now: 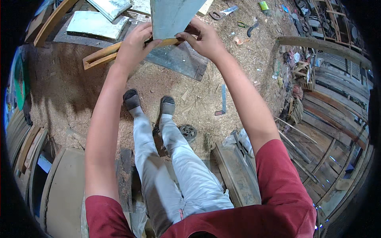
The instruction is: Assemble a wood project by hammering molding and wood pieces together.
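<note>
1. Up at the top of the view, both hands meet on a pale blue-grey painted board (pixel 171 16) held out in front of the person, above the sawdust-covered floor (pixel 71 99).
2. Left hand (pixel 133 47) is closed on the board's lower left edge, thumb pressed to the near face and fingers curled behind it.
3. Right hand (pixel 204 39) pinches the lower right corner, thumb in front and fingers wrapped round the back.
4. Judging by its flat face and straight edges, the board is stiff and will not sag; it looks thin enough to be fairly light, though the paint appears worn and the edges may be rough or splintery.
5. A hold at the two lower corners, as now, should keep it from twisting; a single-handed grip would likely let it swing.
6. Just beneath the hands a yellowish wooden strip (pixel 115 51) lies across a dark plank (pixel 178 59) on the floor; whether the board's bottom edge touches the strip cannot be told.
7. Most of the board is cut off by the top of the frame, so its full length and upper end are unseen.
8. Fingers behind the board are hidden.
9. Farther off, a metal square (pixel 223 101) lies in the sawdust and similar pale painted panels (pixel 95 23) sit to the upper left; the small clutter at upper right is too blurred to name.
</note>
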`<action>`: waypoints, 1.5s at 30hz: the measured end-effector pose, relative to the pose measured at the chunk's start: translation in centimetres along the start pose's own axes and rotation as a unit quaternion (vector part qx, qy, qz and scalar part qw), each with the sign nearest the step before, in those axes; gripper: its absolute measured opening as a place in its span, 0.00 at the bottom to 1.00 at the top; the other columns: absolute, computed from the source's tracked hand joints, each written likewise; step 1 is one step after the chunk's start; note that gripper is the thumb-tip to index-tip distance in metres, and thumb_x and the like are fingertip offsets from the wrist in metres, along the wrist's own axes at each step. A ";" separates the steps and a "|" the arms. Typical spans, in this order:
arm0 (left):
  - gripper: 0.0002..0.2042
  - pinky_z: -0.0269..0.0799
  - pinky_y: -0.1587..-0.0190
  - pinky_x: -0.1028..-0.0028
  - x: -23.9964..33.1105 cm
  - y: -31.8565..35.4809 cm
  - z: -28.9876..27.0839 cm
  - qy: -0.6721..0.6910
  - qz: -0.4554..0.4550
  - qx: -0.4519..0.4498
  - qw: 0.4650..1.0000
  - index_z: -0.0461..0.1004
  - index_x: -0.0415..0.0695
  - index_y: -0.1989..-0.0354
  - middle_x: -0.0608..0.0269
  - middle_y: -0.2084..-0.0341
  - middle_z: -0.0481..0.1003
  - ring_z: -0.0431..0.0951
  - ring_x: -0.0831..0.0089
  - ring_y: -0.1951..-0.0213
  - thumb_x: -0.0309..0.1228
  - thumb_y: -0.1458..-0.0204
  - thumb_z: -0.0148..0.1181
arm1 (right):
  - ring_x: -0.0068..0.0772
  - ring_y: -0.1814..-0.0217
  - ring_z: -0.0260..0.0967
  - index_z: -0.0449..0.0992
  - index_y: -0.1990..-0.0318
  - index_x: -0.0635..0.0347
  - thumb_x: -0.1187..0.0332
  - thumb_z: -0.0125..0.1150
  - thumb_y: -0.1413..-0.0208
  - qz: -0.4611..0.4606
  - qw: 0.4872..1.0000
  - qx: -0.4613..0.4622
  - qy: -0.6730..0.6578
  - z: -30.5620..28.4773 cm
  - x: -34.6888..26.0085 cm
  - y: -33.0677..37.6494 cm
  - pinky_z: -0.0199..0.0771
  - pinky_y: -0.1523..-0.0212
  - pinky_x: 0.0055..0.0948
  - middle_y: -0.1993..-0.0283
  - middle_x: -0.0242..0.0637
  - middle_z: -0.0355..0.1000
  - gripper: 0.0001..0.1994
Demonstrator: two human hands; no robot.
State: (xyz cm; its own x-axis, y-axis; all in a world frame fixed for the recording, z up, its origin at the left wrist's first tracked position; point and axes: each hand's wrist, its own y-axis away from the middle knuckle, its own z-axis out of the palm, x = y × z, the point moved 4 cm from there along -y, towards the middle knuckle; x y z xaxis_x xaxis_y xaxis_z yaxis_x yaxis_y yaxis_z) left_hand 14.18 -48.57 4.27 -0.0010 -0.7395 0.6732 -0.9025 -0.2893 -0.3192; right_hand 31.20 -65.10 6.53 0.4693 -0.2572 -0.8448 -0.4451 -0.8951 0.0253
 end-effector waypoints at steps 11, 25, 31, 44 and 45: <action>0.16 0.78 0.39 0.58 0.1 0.1 0.0 0.001 0.007 -0.001 1.000 0.82 0.42 0.45 0.56 0.43 0.81 0.80 0.52 0.41 0.27 0.42 0.74 | 0.47 0.48 0.85 0.81 0.42 0.54 0.73 0.75 0.42 -0.090 0.990 0.018 0.107 -0.6 -1.1 0.6 0.84 0.50 0.44 0.50 0.45 0.85 0.20; 0.10 0.76 0.45 0.54 1.0 -0.3 0.1 -0.007 0.018 -0.004 1.000 0.84 0.38 0.53 0.48 0.54 0.81 0.80 0.45 0.49 0.27 0.41 0.71 | 0.31 0.47 0.84 0.82 0.45 0.57 0.74 0.74 0.40 -0.007 0.987 0.043 -0.154 0.2 3.2 0.7 0.84 0.47 0.35 0.53 0.39 0.85 0.16; 0.10 0.78 0.56 0.57 -0.4 0.3 0.3 -0.077 -0.002 -0.048 0.996 0.83 0.36 0.54 0.47 0.67 0.83 0.83 0.45 0.63 0.29 0.38 0.71 | 0.26 0.43 0.82 0.84 0.43 0.62 0.74 0.74 0.36 0.122 0.971 0.095 -0.182 1.3 4.3 3.9 0.82 0.39 0.29 0.43 0.37 0.84 0.15; 0.07 0.75 0.66 0.60 -1.6 0.3 1.2 -0.066 -0.004 -0.070 0.995 0.83 0.40 0.55 0.53 0.71 0.80 0.79 0.56 0.73 0.27 0.38 0.68 | 0.38 0.44 0.85 0.85 0.41 0.56 0.72 0.73 0.39 0.040 0.965 0.198 -0.169 2.1 3.2 5.1 0.83 0.40 0.36 0.45 0.41 0.86 0.18; 0.07 0.75 0.66 0.60 -1.6 0.5 1.3 -0.065 -0.002 -0.071 0.995 0.83 0.40 0.55 0.53 0.71 0.80 0.79 0.56 0.73 0.27 0.38 0.68 | 0.43 0.40 0.84 0.85 0.41 0.56 0.74 0.72 0.40 -0.023 0.969 0.234 -0.080 1.5 2.3 5.0 0.82 0.36 0.37 0.43 0.43 0.85 0.19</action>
State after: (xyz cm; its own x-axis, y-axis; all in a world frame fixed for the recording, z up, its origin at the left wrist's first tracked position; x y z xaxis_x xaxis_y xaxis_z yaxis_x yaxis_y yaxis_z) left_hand 14.29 -48.33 2.15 0.0510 -0.8137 0.5790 -0.9544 -0.2105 -0.2117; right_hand 28.93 -69.59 3.96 0.3889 -0.1276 -0.9124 -0.7415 -0.6311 -0.2278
